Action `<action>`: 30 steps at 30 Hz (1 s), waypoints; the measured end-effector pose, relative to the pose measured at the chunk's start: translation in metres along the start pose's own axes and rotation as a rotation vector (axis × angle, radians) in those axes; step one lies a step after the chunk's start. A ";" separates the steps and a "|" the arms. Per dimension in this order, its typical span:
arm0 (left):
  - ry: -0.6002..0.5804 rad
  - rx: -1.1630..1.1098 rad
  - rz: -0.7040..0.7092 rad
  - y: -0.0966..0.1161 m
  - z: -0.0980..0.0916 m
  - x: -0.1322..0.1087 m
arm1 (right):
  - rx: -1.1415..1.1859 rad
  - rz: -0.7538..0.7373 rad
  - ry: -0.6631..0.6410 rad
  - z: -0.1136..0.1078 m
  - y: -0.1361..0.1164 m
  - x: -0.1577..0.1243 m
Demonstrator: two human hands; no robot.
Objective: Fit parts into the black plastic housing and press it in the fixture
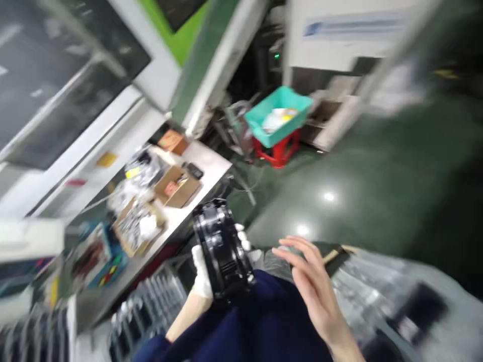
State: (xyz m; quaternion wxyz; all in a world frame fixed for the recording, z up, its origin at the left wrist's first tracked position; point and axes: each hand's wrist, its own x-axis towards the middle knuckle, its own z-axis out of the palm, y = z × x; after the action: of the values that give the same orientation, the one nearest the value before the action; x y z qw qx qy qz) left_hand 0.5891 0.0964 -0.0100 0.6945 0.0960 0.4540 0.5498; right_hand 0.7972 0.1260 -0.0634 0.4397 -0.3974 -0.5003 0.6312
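Blurred head view. Dark green glossy floor (377,171); white workbench (204,166) bearing open cardboard boxes (176,187); teal plastic bin (278,119) on a red stool (279,152). Black round ribbed plastic part (223,254), centre frame, gripped by the white-gloved left hand (204,274). Bare right hand (311,281) beside it, fingers spread, empty.

I can't read any text from here: the whole view is smeared by motion. The white machine housing (339,35) at the top carries a long blue printed strip (354,25), but its letters are only a blur to me. The small yellow sticker (106,160) and the red tag (75,182) on the white cabinet front (94,166) to my left show no legible marks either.
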 end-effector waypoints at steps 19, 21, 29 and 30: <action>0.234 -0.692 1.127 0.098 -0.291 -0.206 | -0.549 -0.530 -1.233 0.482 0.000 0.082; 0.307 -0.625 1.128 0.102 -0.313 -0.209 | -0.691 -0.352 -1.349 0.483 0.029 0.083; 0.505 -0.561 1.025 0.146 -0.384 -0.187 | -0.735 -0.544 -1.658 0.536 0.084 0.105; 0.533 -0.563 1.021 0.152 -0.392 -0.182 | -0.710 -0.624 -1.663 0.551 0.082 0.111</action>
State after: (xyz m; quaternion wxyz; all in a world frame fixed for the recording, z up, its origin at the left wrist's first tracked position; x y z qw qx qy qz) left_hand 0.2008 -0.1450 -0.0412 0.2069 -0.0260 0.3464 0.9146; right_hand 0.2322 0.0670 -0.0493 -0.0540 0.2194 -0.8982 0.3772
